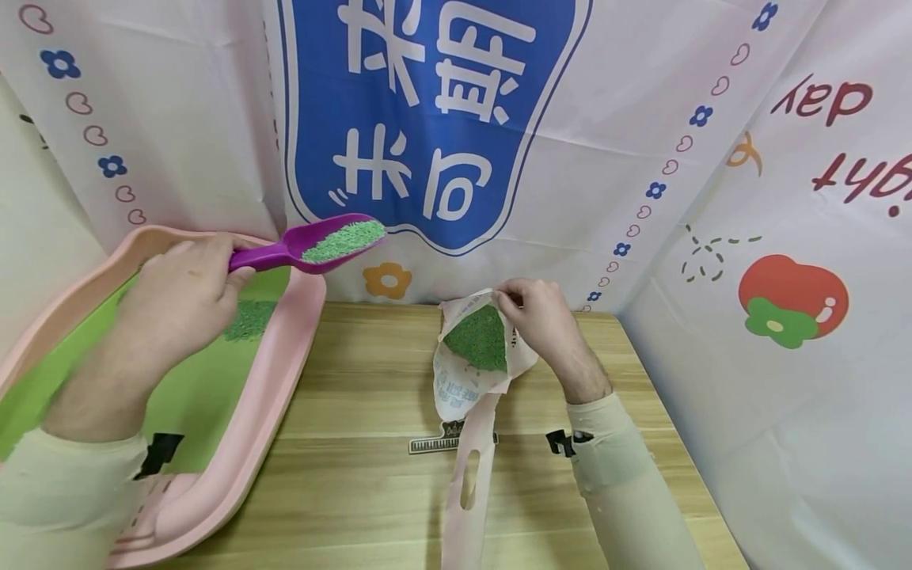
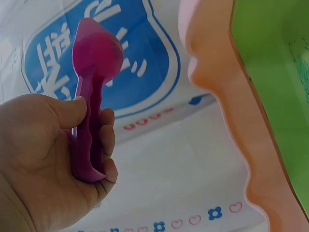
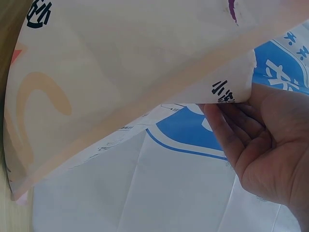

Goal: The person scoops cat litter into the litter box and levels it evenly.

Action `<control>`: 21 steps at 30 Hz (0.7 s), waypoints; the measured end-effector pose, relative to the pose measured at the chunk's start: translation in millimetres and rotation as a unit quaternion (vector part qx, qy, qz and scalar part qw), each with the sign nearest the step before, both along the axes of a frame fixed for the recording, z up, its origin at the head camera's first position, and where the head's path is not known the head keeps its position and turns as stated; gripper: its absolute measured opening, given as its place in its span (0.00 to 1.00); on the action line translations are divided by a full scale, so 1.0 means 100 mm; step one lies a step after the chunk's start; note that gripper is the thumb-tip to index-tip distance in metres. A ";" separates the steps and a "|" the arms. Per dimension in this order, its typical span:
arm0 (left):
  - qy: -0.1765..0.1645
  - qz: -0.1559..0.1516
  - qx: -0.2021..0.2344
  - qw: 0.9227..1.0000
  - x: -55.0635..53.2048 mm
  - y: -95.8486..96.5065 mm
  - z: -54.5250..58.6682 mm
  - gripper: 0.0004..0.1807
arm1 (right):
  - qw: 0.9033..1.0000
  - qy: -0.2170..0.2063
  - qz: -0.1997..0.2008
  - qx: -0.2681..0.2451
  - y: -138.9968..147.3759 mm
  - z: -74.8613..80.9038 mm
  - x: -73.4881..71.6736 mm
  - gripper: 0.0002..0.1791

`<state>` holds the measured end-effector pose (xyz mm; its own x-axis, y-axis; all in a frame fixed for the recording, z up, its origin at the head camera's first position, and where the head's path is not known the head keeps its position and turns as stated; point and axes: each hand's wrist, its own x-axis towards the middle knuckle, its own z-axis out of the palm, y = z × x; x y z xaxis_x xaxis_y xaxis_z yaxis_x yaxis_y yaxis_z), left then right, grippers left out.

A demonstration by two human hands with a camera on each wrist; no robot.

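My left hand (image 1: pixel 181 297) grips the handle of a purple scoop (image 1: pixel 267 256), held above the pink rim of a litter tray. Light green pellets (image 1: pixel 345 241) fill the scoop's bowl. In the left wrist view the fingers wrap round the scoop's handle (image 2: pixel 86 140), and its underside faces the camera. With thumb and fingers my right hand (image 1: pixel 545 328) pinches the upper edge of an opened paper-like bag (image 1: pixel 456 388). Darker green pellets (image 1: pixel 480 339) show inside its mouth. The right wrist view has the bag's printed side (image 3: pixel 116 63) and the hand (image 3: pixel 260 135) at its corner.
The pink litter tray (image 1: pixel 285 348) with a green inside stands at the left; a patch of green pellets (image 1: pixel 249 321) lies in it. A black-and-white clip (image 1: pixel 431 445) and a pale strip with a slot (image 1: pixel 456 538) lie before the bag. Printed cloth (image 1: pixel 570 182) hangs behind the wooden table (image 1: pixel 349 475).
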<state>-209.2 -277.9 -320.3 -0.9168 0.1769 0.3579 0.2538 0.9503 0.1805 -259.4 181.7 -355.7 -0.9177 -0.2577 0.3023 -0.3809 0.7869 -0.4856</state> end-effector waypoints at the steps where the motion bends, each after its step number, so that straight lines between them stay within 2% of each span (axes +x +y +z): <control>1: -0.001 0.001 0.000 1.000 -0.01 -0.04 0.00 0.18 | 1.000 0.000 0.000 0.001 0.00 0.00 0.00 0.13; 12: -0.019 0.027 0.010 0.999 -0.03 -0.37 -0.02 0.20 | 1.000 0.007 0.000 0.009 0.00 0.01 0.00 0.13; 21: -0.060 0.066 0.030 0.996 -0.02 -0.64 -0.03 0.26 | 1.000 0.004 0.003 0.008 -0.01 0.01 -0.01 0.13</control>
<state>-211.5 -342.2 -323.1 -0.9675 0.0331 0.2505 0.1002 0.9604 0.2601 -260.7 181.1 -355.1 -0.9137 -0.2670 0.3064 -0.3892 0.7920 -0.4703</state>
